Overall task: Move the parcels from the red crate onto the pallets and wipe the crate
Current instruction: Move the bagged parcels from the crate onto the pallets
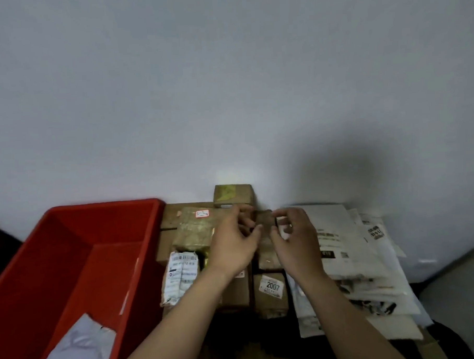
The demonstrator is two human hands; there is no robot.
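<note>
Red crate (pixel 44 269), nearest, at left: one white poly bag (pixel 77 349) is left inside. Just beside it, boxes (pixel 272 289) and white mailers (pixel 356 255) are already stacked. Further off, a small brown parcel (pixel 263 219) is pinched by left hand (pixel 233 244) and right hand (pixel 295 239) over the stack. Pallets are hidden; wiping is judged not begun.

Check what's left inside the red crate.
One white poly bag lies at the near end of the red crate; farther in, bare red floor. The frame edge cuts off the nearest corner, so more could sit there or under the bag.
</note>
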